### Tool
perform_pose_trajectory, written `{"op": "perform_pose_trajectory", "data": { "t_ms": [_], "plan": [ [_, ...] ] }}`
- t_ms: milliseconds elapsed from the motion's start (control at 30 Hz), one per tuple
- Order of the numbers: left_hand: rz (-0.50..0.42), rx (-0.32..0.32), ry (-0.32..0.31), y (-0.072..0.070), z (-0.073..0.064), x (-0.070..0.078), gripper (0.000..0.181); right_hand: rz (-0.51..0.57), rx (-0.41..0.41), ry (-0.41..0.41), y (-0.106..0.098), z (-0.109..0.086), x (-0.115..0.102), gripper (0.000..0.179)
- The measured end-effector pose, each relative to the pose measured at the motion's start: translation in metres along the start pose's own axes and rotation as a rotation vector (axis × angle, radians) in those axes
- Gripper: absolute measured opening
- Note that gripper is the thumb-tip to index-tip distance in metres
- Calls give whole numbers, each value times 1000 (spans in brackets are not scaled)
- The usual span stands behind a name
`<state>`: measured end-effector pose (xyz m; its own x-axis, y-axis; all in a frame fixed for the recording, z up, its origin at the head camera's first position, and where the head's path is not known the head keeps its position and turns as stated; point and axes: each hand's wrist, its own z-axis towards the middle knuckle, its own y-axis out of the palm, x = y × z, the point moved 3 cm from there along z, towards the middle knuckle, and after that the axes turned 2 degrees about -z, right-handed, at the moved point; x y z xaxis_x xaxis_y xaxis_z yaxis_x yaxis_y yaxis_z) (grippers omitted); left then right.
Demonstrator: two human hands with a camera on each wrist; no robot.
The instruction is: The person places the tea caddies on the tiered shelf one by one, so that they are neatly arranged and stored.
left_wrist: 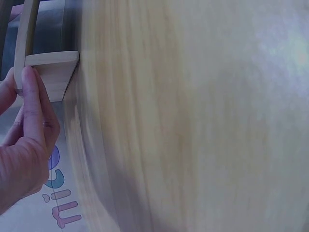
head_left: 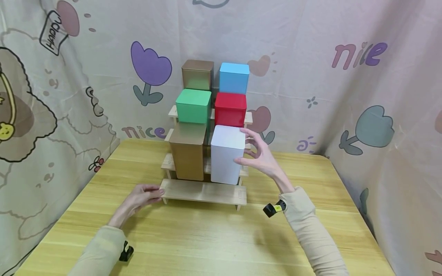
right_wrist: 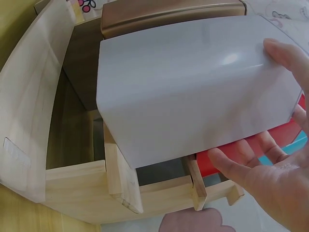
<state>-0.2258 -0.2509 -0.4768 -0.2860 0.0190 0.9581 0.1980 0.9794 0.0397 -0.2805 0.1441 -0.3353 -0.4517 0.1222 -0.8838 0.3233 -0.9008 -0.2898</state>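
A white lidded box [head_left: 226, 157] stands upright on the right side of a tiered wooden stand [head_left: 203, 191], on the tier behind the lowest one. My right hand [head_left: 260, 155] holds this box near its top, thumb on the front face and fingers along the right side. In the right wrist view the white box [right_wrist: 188, 87] fills the middle, with the fingers [right_wrist: 231, 164] along its side. At the stand's lower left end, my left hand [head_left: 143, 197] pinches the lowest board between thumb and fingers, as the left wrist view shows at the board's end [left_wrist: 53, 72].
Left of the white box is a brown box [head_left: 188, 153]. Behind stand a green box [head_left: 193, 107] and a red box [head_left: 230, 109]; at the top, a bronze box [head_left: 197, 74] and a blue box [head_left: 234, 76]. A printed curtain [head_left: 293, 76] hangs behind the wooden table [head_left: 207, 241].
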Motion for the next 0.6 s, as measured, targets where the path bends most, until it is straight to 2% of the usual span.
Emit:
{"op": "perform_pose_trajectory", "data": {
  "t_ms": [600],
  "plan": [
    [-16, -11, 4, 2, -1, 2, 52, 15, 3, -8, 1, 1, 5, 88]
  ]
}}
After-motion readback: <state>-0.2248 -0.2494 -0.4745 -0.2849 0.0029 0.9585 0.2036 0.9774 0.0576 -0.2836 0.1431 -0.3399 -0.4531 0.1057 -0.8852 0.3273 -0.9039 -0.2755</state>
